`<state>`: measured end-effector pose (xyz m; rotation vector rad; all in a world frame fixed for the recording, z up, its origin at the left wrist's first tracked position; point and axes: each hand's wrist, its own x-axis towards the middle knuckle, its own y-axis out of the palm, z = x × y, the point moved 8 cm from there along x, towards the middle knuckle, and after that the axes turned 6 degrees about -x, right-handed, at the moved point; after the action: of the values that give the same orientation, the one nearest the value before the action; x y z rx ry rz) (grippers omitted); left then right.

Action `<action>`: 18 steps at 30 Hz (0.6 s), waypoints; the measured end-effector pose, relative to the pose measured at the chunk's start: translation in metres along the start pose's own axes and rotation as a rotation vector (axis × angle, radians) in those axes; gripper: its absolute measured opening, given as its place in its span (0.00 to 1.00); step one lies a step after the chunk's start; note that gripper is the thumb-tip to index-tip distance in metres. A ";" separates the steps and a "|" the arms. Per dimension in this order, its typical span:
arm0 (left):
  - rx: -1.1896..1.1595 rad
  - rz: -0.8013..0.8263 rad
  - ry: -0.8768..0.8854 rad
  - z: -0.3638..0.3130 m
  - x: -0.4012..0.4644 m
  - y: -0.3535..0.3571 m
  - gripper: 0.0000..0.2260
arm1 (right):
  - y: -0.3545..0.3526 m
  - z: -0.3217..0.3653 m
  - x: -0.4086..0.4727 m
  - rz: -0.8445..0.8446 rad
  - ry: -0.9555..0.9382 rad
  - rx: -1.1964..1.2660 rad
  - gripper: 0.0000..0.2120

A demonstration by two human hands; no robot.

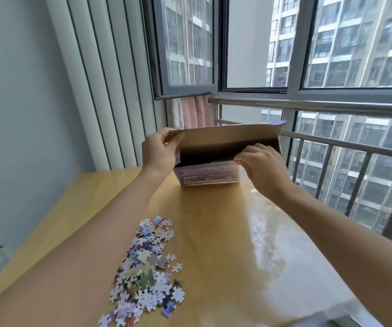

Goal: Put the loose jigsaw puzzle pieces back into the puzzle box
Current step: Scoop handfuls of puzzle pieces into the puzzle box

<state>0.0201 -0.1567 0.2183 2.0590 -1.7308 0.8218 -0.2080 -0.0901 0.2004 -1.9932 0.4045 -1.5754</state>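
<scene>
So the wooden surface [213, 232] is sitting right up against a big window [308, 43] with a metal railing [331, 106] across it and apartment blocks outside, vertical blinds [100, 79] hanging on the left. The puzzle box [210, 175] is standing at the far edge of the surface, lid flap [225, 135] tipped up and the dark inside showing. The left hand [158, 151] is pinching the left corner of that flap, fingers curled around the cardboard edge. The right hand [263, 164] is gripping the box's front rim on the right side, fingers hooking over into the opening. The loose jigsaw pieces [146, 272] are lying in a long scattered pile near the front edge of the surface, just beside the left forearm and well apart from the box.
</scene>
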 end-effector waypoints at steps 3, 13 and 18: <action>0.023 0.046 -0.002 0.010 -0.012 0.002 0.04 | 0.013 0.000 -0.013 0.095 0.030 -0.013 0.06; 0.069 0.269 -0.421 0.130 -0.116 0.017 0.08 | 0.073 0.101 -0.110 0.651 -0.031 0.552 0.05; -0.032 0.440 -0.432 0.139 -0.143 0.019 0.08 | 0.108 0.171 -0.161 1.022 -0.031 0.664 0.41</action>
<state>0.0183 -0.1299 0.0199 1.9638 -2.4701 0.4690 -0.0750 -0.0454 -0.0168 -1.0029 0.6414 -0.8393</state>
